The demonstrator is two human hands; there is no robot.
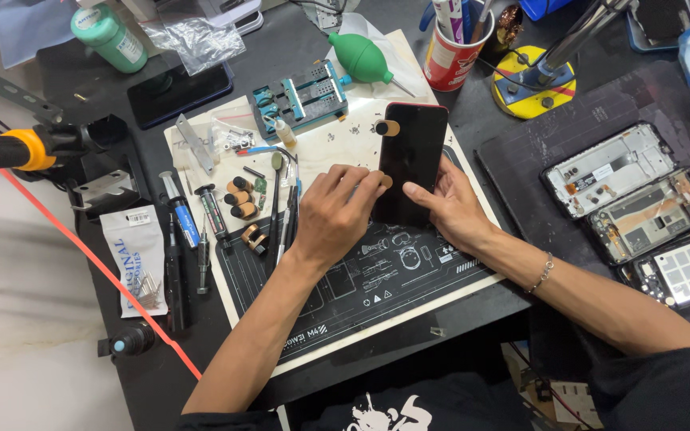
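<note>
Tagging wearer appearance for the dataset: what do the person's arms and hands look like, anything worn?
Both forearms are bare, with no gloves on the left hand or right hand. A thin metal chain bracelet sits on the right wrist. A dark sleeve covers the right upper arm.
</note>
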